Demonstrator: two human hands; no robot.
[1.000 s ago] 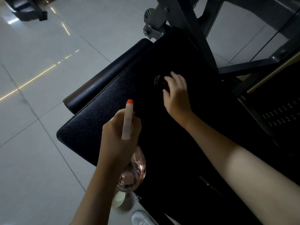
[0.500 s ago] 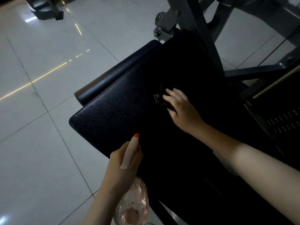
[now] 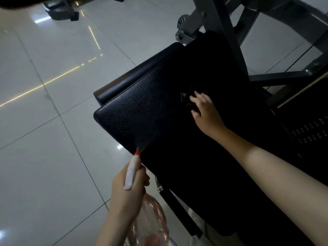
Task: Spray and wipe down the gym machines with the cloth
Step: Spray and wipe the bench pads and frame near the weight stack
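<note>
My left hand grips a spray bottle with a white head, an orange nozzle tip and a clear pinkish body. A fine mist fans out from the nozzle onto the near edge of the black padded seat of the gym machine. Further back on the pad, my right hand holds a dark crumpled cloth against the surface, fingers curled over it. Most of the cloth is hidden under the hand and hard to tell from the dark pad.
A black roller pad runs along the seat's far left side. The grey steel frame rises behind the seat. A perforated dark panel is at the right. Glossy grey floor tiles spread to the left, another machine's base at top left.
My left hand drew the bottle back off the pad to its near edge and now sprays mist. My right hand stays on the cloth, shifted slightly to the right on the pad.
</note>
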